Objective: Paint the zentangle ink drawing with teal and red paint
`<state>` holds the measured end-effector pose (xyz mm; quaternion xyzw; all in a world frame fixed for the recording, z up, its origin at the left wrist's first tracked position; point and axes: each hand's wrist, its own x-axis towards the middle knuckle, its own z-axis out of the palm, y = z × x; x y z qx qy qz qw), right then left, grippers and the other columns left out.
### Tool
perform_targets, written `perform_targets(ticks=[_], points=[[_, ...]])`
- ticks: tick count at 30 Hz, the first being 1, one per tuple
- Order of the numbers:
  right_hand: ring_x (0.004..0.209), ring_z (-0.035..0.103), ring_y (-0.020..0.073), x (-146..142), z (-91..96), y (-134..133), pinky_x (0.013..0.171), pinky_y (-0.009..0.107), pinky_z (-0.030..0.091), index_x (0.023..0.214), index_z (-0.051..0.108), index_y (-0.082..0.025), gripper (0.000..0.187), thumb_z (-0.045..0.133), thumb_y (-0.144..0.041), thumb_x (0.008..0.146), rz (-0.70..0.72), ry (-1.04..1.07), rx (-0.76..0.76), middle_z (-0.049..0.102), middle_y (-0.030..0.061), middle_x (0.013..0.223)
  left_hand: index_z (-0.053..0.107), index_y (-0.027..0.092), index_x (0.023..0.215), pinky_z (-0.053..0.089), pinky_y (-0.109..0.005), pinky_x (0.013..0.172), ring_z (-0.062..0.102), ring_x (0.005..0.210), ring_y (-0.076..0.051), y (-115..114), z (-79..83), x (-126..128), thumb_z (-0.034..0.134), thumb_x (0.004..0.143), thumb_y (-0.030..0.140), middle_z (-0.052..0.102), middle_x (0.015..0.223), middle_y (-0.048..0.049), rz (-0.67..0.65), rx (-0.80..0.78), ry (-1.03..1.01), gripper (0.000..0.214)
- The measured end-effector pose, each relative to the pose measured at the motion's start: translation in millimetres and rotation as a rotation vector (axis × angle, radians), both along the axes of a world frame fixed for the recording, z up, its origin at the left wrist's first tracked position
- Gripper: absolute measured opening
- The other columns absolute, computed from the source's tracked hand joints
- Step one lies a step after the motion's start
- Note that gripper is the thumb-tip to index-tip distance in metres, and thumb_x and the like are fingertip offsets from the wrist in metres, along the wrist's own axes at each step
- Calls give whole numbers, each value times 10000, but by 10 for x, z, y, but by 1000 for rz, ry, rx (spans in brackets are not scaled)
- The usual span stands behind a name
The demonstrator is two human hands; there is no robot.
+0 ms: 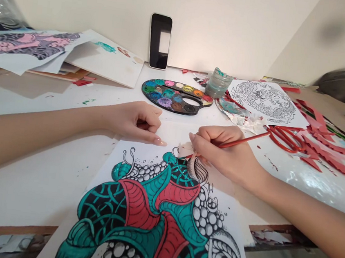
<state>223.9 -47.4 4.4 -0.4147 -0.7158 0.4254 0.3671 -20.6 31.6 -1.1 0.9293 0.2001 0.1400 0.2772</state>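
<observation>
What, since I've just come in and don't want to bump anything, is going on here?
A person is at a partly coloured drawing. The right hand grips a red brush, its tip near the drawing's top; whether it touches is unclear. The left hand, fingers curled, is beyond the drawing's top left. Green and red fill the swirling middle, while the bubbles show no such colour. Beyond the hands are a palette and a jar.
</observation>
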Motion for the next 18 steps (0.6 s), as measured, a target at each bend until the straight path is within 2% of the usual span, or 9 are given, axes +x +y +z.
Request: perform_targets(ticks=[8,18], points=[[407,339,21,-10,-7,11,375,167,227,457,430,-172,425,569,-7,823,-4,31,-5,469,-64,414,365,181,520,275,-287,603,292,602,-117,-4,-2,6,726,873,246,296,497,61,-5,-1,-11,509],[428,309,25,3,-16,15,380,183,204,465,412,-177,400,555,-18,804,0,10,17,429,-69,426,361,183,515,275,-291,602,292,602,-118,-12,7,6,721,871,244,283,502,59,6,-4,-5,510]])
